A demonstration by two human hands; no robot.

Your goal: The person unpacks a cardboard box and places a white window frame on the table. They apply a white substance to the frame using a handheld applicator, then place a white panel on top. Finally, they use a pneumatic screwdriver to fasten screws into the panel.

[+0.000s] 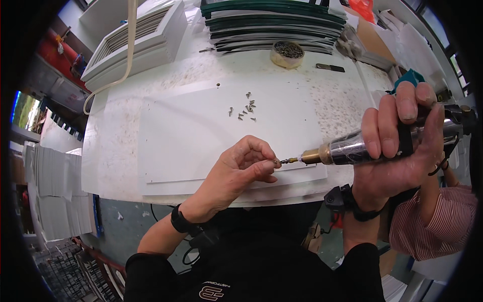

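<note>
My right hand (pixel 402 151) is wrapped round a silver power screwdriver (pixel 347 148), held level with its brass-coloured nose pointing left. A dark bit (pixel 290 160) sticks out of the nose. At the bit's tip my left hand (pixel 244 163) is closed in a pinch on a small screw (pixel 277 163), mostly hidden by the fingertips. Below both hands lies a flat white panel (pixel 186 136) with small holes near its edges. Several loose silver screws (pixel 249 107) are scattered on it, beyond my left hand.
On the white table (pixel 110 146), a round tub of screws (pixel 287 54) stands before a stack of dark green frames (pixel 271 25). A dark flat tool (pixel 330 67) lies beside it. White louvred frames (pixel 136 43) sit far left, near a hanging hose (pixel 132 40). Another person's striped sleeve (pixel 437 221) shows right.
</note>
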